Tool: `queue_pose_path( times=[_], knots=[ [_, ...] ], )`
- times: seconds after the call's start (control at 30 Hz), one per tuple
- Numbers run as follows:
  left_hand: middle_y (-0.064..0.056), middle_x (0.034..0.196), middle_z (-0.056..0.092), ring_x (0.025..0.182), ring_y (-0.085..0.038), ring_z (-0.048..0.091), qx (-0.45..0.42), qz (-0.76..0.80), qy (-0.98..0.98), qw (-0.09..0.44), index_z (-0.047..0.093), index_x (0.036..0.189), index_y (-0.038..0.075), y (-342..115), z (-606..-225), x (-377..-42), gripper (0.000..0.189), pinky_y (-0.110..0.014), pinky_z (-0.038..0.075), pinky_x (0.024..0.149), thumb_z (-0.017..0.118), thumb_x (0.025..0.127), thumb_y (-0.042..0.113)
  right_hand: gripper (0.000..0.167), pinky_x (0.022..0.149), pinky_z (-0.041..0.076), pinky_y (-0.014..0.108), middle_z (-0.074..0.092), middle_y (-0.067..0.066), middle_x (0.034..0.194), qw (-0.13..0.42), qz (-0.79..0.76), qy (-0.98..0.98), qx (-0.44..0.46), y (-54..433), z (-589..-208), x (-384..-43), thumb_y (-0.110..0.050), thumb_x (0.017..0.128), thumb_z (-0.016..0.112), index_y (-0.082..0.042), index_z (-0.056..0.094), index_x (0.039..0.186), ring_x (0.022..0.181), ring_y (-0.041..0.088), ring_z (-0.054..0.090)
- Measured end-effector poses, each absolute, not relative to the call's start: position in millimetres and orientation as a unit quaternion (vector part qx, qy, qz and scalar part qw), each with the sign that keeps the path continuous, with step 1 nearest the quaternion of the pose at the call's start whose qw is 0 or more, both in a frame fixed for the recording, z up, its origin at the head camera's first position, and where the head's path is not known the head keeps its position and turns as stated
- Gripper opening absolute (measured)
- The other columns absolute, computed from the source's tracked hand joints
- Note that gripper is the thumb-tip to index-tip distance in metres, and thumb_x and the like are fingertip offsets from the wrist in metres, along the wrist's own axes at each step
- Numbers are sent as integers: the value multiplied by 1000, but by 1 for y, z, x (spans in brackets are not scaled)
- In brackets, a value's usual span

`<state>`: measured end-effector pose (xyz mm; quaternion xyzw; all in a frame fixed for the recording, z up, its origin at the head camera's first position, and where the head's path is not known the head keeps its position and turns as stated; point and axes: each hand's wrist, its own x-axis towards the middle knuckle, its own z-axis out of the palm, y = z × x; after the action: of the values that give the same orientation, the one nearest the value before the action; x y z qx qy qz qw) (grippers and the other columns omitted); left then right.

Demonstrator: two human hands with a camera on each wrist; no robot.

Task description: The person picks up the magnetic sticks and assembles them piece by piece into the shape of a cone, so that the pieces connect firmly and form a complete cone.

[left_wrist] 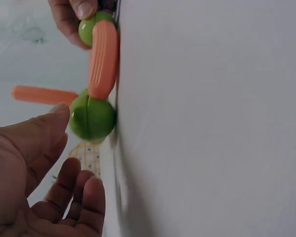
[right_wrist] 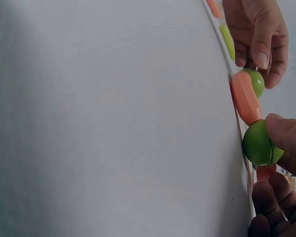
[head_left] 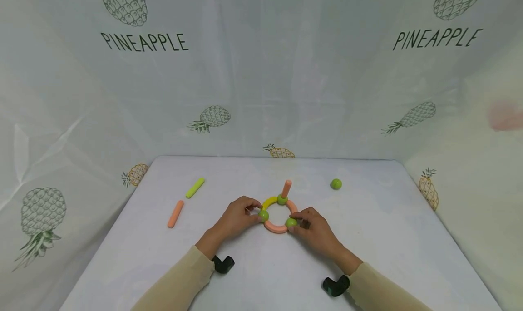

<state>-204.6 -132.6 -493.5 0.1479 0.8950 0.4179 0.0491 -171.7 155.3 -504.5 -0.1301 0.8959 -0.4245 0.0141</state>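
A ring of curved pieces and green balls lies on the white table. Thumb and index finger of my left hand (head_left: 236, 218) pinch its left green ball (head_left: 263, 216). On the opposite side, my right hand (head_left: 316, 233) pinches the right green ball (head_left: 291, 223). An orange curved piece (left_wrist: 103, 59) joins these two balls along the near side. The yellow curved piece (head_left: 268, 202) and another orange curve (head_left: 292, 206) run to the far green ball (head_left: 282, 199). From that far ball an orange stick (head_left: 287, 188) points up and away. Fingers partly cover both held balls.
An orange stick (head_left: 175, 214) and a yellow-green stick (head_left: 195, 188) lie on the table's left. A loose green ball (head_left: 336, 184) sits at the back right. Behind the table (head_left: 367, 238) hangs a pineapple-print sheet (head_left: 261, 75).
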Motion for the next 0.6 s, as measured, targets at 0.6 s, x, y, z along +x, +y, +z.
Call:
queue_pose_path(
  times=[0.6],
  knots=[
    [-13,128,68,114,-30,60,7,367,929,-45,73,128,13,-266,-468,-181,34,-40,52,86,77,98,29,29,80,49,25,61,-2,107,19,-440,889,-123,159,-507,-171,-29,90,86,-23,78,118,91,9,57]
  ],
)
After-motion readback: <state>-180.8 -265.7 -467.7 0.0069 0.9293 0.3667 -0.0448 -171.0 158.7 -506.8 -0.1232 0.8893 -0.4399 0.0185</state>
